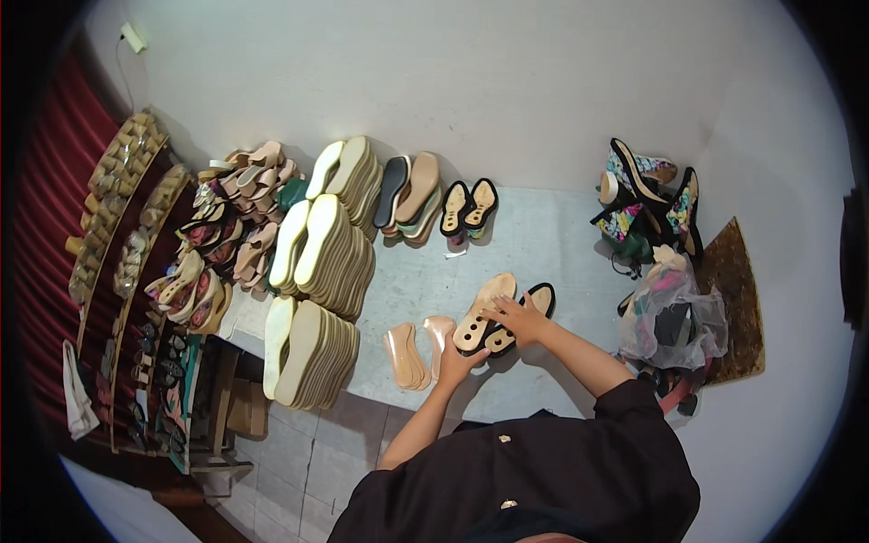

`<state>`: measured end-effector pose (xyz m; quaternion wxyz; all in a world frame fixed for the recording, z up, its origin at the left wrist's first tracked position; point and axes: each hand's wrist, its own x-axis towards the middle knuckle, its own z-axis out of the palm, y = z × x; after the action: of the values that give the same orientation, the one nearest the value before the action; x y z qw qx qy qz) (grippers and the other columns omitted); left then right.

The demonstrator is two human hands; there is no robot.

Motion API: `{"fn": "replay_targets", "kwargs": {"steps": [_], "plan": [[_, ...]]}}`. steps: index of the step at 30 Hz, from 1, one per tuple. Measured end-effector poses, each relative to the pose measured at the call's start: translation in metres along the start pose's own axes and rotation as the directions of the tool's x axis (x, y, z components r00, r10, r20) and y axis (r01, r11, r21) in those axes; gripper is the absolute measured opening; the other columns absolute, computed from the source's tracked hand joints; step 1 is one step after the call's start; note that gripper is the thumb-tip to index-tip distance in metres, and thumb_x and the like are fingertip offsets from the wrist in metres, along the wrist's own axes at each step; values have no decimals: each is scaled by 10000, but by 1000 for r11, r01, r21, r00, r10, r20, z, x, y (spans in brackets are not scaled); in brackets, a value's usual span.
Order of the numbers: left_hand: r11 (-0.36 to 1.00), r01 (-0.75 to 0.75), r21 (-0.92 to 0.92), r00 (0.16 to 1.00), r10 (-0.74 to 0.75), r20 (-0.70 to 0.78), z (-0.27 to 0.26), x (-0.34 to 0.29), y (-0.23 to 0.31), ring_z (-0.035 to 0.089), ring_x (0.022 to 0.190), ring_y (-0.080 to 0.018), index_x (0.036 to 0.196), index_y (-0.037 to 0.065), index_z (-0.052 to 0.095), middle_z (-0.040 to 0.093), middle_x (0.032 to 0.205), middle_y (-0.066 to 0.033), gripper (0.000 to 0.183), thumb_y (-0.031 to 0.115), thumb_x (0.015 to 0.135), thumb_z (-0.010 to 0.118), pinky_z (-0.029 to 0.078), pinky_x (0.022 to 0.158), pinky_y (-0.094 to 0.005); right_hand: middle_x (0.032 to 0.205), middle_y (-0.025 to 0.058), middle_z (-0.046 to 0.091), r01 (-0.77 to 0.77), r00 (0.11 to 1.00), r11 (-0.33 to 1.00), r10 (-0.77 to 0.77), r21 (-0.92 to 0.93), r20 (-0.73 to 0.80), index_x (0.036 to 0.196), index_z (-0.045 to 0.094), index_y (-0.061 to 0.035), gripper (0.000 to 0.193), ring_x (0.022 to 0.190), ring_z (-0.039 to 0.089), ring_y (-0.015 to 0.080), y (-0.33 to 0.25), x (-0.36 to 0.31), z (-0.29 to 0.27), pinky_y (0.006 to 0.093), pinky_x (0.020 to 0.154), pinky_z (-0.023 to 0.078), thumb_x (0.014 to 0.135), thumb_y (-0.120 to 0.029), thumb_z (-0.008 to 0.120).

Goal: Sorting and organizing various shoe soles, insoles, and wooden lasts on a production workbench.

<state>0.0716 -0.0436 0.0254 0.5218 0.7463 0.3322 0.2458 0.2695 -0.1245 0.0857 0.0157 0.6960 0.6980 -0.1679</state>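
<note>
The tan insole is lying near the front of the counter, its long axis slanting away and slightly rightward, beside a black-edged sole. The left hand is touching its near, holed end, its pinch unclear; the right hand's fingers are spreading across its right side.

From my head, a wide fisheye view is looking down past my dark shirt onto the table, sitting far enough back to be showing my left hand and right hand small below centre, while the wall is spanning the frame's top.
</note>
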Motion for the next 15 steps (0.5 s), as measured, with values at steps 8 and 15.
{"fn": "replay_targets", "kwargs": {"steps": [8, 15], "plan": [[941, 142, -308, 988, -155, -20, -17, 18, -16, 552, 942, -193, 1212, 38, 458, 575, 1039, -135, 496, 120, 742, 592, 451, 811, -297, 1405, 111, 321, 38, 999, 968, -35, 247, -16, 1408, 217, -260, 1022, 1303, 315, 273, -16, 2, 34, 667, 1011, 146, 531, -170, 734], [952, 153, -263, 949, -68, 308, -24, 77, -30, 554, 908, -179, 1138, 22, 505, 584, 970, -101, 373, 130, 781, 507, 450, 799, -291, 1351, 180, 319, -303, 872, 809, 448, 504, -195, 1382, 245, -195, 983, 1289, 279, 327, -69, -14, 58, 630, 1006, 142, 555, -280, 770]]}}
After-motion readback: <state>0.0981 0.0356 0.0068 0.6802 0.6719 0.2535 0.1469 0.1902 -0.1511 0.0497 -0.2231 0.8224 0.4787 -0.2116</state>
